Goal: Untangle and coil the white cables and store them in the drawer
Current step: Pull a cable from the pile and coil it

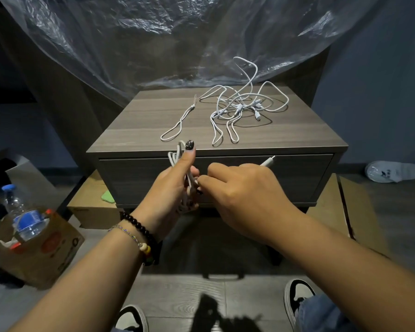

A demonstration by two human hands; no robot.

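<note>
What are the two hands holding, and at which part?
Left hand grips the coiled white cable around its loops; right hand holds the same cable's free end near the plug.

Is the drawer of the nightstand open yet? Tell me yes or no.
No, the drawer front sits flush with the nightstand, closed, while the left hand grips a coiled cable.
</note>
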